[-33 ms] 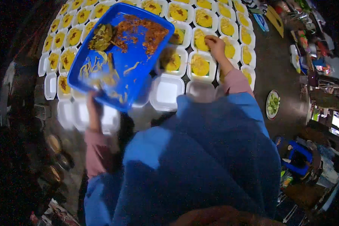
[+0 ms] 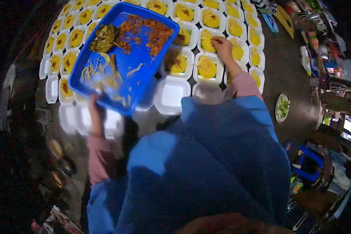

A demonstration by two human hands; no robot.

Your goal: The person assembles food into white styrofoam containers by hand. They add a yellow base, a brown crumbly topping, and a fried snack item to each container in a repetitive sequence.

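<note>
Left hand (image 2: pixel 97 112): closed on near edge of blue tray (image 2: pixel 144 84), fingers partly hidden beneath. Tray: shifted fractionally left since earlier frame; obscures some foam boxes (image 2: pixel 172 94); pale strips (image 2: pixel 114 80) nearer, brown shreds (image 2: pixel 158 37) toward far-right corner. Right hand (image 2: pixel 224 48): fingertips pinched above yellow food (image 2: pixel 206 44); contents, cannot tell.

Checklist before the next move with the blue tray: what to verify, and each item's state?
Blue tray gripped by left hand: ok, held at its near edge.
Right hand at yellow rice: ok, though contact is unclear.
Topping between the right fingers: cannot tell, too small.
Pale strips and reddish-brown flakes in tray: ok, both present.
Near white foam box filled: not ok, no rice inside.
</note>
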